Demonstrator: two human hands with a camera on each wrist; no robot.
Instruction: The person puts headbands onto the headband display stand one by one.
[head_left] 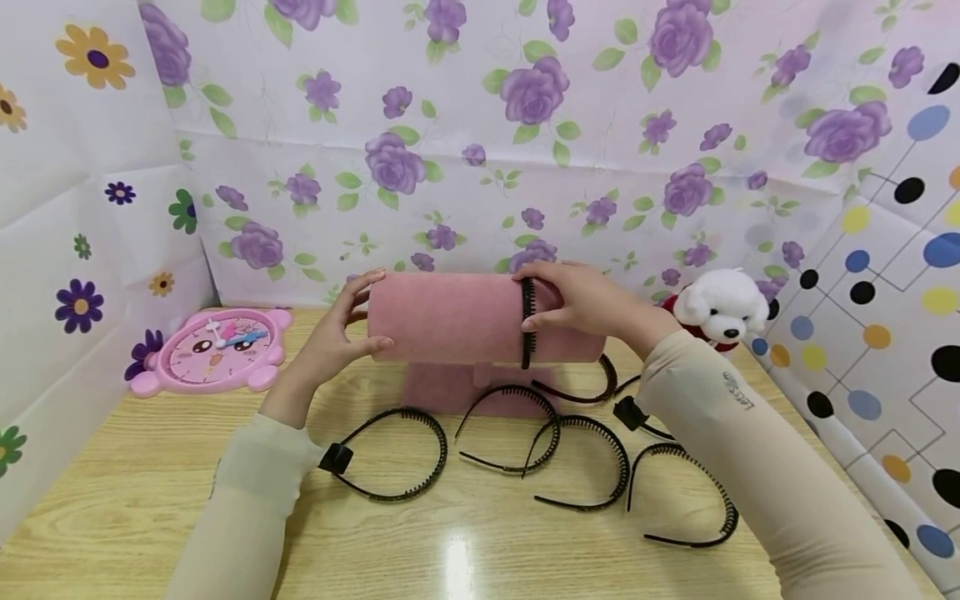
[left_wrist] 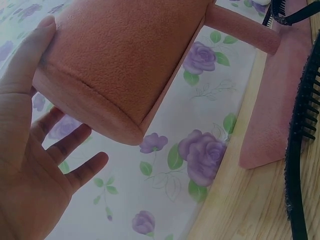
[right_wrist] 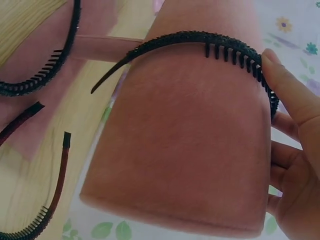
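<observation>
A pink plush headband stand [head_left: 442, 317], a padded roll on a post and flat base, stands on the table. Its left end is held by my left hand [head_left: 341, 325], thumb in front and index fingertip on top. In the left wrist view, the other fingers of the left hand [left_wrist: 42, 165] spread clear of the roll. A black toothed headband [head_left: 528, 321] arches over the roll, right of its middle. My right hand [head_left: 581, 302] grips this headband, thumb in front and fingers over the top. In the right wrist view, one tip of the headband [right_wrist: 200, 37] stands away from the roll.
Several headbands lie before the stand, including one with a black bow [head_left: 336, 458] at left and a toothed one [head_left: 731, 508] at right. A pink clock [head_left: 217, 350] sits at the left and a white plush dog [head_left: 716, 304] at the right. Patterned cloth walls enclose the table.
</observation>
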